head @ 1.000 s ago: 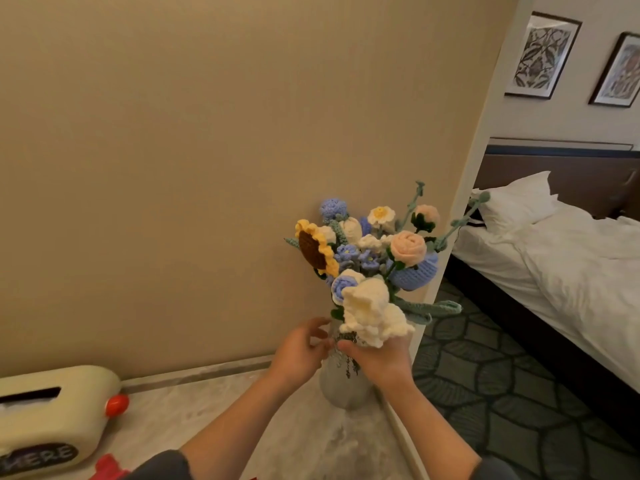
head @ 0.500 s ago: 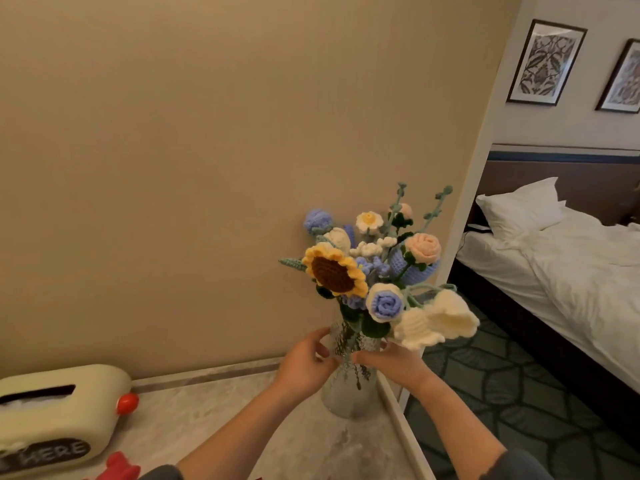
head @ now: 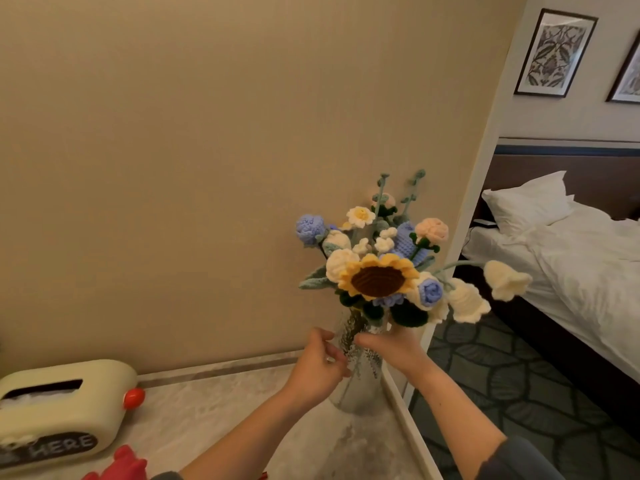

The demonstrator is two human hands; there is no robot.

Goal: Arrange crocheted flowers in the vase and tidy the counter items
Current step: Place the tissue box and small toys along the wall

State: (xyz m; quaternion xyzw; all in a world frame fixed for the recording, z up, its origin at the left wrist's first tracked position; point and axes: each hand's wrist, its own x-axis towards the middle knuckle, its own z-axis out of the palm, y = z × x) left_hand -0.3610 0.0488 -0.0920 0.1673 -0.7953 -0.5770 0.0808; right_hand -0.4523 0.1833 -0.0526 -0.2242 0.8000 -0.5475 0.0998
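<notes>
vase (head: 360, 393): clear glass, upright on the marble counter (head: 214, 410), near its right edge and close to the beige wall.
crocheted flowers (head: 384, 242): stems down in the vase; the sunflower (head: 377, 280) faces front with blue and cream blooms around it, and cream bells (head: 505, 280) droop to the right.
left hand (head: 317, 365): fingers and thumb curled on the vase's neck from the left.
right hand (head: 391, 348): fingers curled about the stems at the vase's mouth.
tissue box (head: 59, 407): cream, far left on the counter, well apart from the vase.
</notes>
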